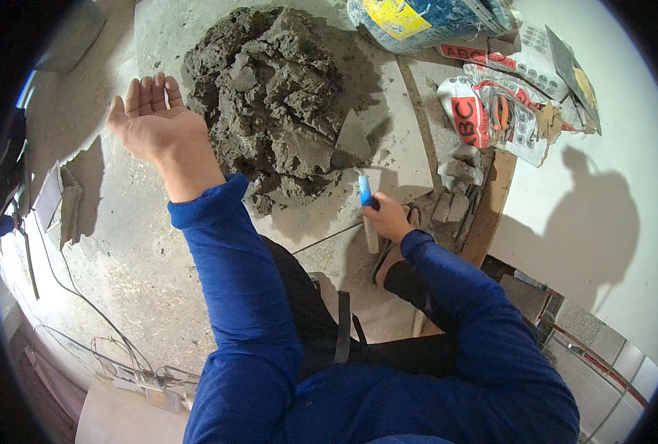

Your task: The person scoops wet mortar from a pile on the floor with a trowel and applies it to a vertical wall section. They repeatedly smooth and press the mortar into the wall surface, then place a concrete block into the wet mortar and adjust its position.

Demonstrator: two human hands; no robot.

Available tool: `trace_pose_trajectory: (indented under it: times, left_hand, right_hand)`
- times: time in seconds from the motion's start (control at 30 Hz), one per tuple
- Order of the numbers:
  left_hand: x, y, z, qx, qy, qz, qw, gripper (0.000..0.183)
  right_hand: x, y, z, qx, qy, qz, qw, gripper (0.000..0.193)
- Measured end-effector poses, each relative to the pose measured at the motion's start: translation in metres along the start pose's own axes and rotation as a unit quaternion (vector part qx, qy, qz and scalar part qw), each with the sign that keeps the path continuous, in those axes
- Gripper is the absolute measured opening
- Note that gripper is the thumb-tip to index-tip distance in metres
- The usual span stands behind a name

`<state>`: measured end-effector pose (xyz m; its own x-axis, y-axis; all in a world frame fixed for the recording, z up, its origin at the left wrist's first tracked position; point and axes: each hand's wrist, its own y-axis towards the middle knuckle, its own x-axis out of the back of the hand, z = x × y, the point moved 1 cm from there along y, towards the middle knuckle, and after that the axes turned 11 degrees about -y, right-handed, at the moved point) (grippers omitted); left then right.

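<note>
We hold blue-handled, grey-bladed trowel (364, 185) in right hand (390, 218), at right edge of lumpy grey mortar heap (262, 96). Left hand (159, 129) empty, fingers spread. We judge trowel light, stiff; mortar heavy, soft. Grip handle (366, 196).

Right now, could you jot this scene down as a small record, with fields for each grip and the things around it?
Left grip: open, palm showing, empty
Right grip: closed around a blue-handled trowel
Trowel blade: at the pile's right edge
Pile: grey, lumpy, wet-looking
Upper right: blue bucket with a yellow label; red-and-white bag
</note>
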<state>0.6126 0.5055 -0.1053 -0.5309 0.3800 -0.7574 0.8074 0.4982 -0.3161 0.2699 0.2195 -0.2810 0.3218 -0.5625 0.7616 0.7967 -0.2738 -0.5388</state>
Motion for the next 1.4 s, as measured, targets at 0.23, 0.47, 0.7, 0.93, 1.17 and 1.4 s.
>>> trace_pose_trajectory:
  times: [0.23,0.47,0.7,0.93,1.17,1.4]
  left_hand:
    - [0.005,0.012,-0.018,-0.006,-0.036,-0.003,0.999,0.046]
    - [0.000,-0.007,0.001,0.015,-0.035,0.020,0.999,0.045]
    - [0.003,0.007,0.001,0.010,-0.016,0.005,1.000,0.050]
    - [0.005,0.006,-0.008,0.010,-0.031,0.021,0.999,0.051]
    - [0.005,0.006,-0.013,0.015,-0.060,-0.006,0.998,0.049]
    - [-0.014,-0.040,0.042,0.038,0.026,0.104,0.994,0.034]
  right_hand:
    - [0.005,-0.020,0.091,-0.127,0.295,0.122,0.939,0.028]
    - [0.100,0.021,0.153,-0.100,0.305,0.227,0.919,0.026]
    - [0.229,0.032,0.115,0.225,-0.304,-0.017,0.926,0.033]
    - [0.123,0.087,0.161,0.166,-0.277,0.018,0.946,0.037]
    - [0.193,0.063,0.091,0.166,-0.308,-0.008,0.937,0.044]
    - [0.096,0.062,0.118,0.133,-0.117,-0.024,0.984,0.050]
